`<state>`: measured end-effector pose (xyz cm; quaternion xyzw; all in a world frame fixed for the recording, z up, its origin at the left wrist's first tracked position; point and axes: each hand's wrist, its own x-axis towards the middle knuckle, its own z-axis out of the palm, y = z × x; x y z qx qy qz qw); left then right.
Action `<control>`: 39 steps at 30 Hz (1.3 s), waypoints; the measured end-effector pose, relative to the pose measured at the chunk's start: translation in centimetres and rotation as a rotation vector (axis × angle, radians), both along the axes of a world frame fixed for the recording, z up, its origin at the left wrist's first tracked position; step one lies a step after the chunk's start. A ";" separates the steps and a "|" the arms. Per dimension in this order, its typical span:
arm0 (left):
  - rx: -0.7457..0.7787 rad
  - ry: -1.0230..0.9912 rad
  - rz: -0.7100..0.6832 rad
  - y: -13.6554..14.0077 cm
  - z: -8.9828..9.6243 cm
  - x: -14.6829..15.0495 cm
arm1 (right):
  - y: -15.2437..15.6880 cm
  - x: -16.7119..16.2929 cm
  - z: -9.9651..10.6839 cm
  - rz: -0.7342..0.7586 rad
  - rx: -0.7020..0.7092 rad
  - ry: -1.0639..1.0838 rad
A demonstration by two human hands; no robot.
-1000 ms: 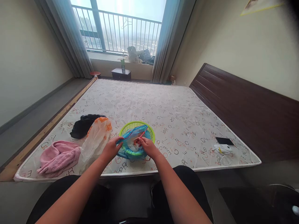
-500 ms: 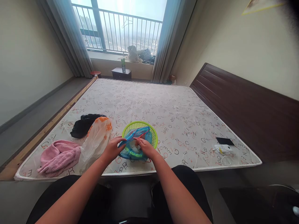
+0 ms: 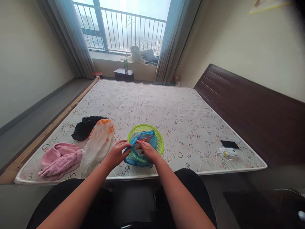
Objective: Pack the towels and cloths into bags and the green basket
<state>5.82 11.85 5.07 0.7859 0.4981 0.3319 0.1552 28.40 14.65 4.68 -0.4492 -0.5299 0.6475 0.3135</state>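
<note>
A blue see-through plastic bag [image 3: 137, 160] with a red drawstring is drawn over the near side of a lime-green basket [image 3: 160, 140] on the mattress. My left hand [image 3: 118, 152] pinches the bag's edge at the basket's left side. At the middle of the bag, my right hand [image 3: 148, 150] has its fingers closed on the bag's edge by the red string; its fingertips are partly hidden. Through the blue film the basket's green rim shows faintly.
Left of the basket lie a white plastic bag with orange print [image 3: 97, 144], a black plastic bag [image 3: 85, 127] and a pink towel [image 3: 60, 159]. A black phone [image 3: 229, 144] and a white device with a cable [image 3: 228, 152] rest on the mattress [image 3: 147, 98] at right.
The basket and bag have shifted slightly right. My left hand has moved a little right with the bag's edge, and the right hand's fingers have changed position on the bag.
</note>
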 end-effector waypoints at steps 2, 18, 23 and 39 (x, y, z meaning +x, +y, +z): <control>-0.009 -0.004 0.024 0.0 0.0 0.0 | 0.0 0.1 0.6 -0.032 0.012 0.037; 0.069 0.031 0.125 -0.3 1.5 0.1 | -1.2 2.3 9.2 -0.114 0.170 0.171; 0.135 -0.062 -0.028 -2.3 4.4 1.9 | -3.6 1.9 14.1 0.011 0.384 -0.066; 0.001 -0.270 -0.052 -4.0 5.4 3.5 | -3.5 4.5 15.0 -0.033 0.225 0.100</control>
